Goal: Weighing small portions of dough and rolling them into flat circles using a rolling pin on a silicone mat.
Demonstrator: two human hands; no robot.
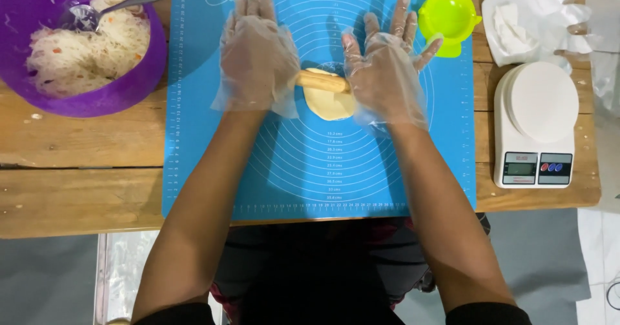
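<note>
On the blue mat point(310, 170) with ring lines, near its middle, lies a small flat piece of pale dough point(330, 102). A thin wooden rolling pin point(323, 81) rests across the top part of the dough. The left hand point(258, 57) presses flat on the left end of the pin, and the right hand point(385, 70) presses flat on the right end. Both hands wear loose clear plastic gloves. The fingers of both hands are spread out and straight, so they are not wrapped around the pin; the palms just push down on it. To roll well, I think both palms should push with the same soft force, so the dough gets thin evenly and stays round inside the rings. It would also help to keep the loose glove edges away from the dough so they do not get caught under the pin. The mat lies on a wooden table point(77, 189). At the far left stands a purple bowl point(139, 83) full of white shredded food with little orange bits, and a metal spoon point(106, 10) sticks in it. At the far right of the mat sits a bright green plastic press point(447, 15). Beside that is a white kitchen scale point(535, 128) with a round top, and some crumpled white paper point(529, 21) lies behind it. Below the table edge you can see grey floor point(45, 280).
</note>
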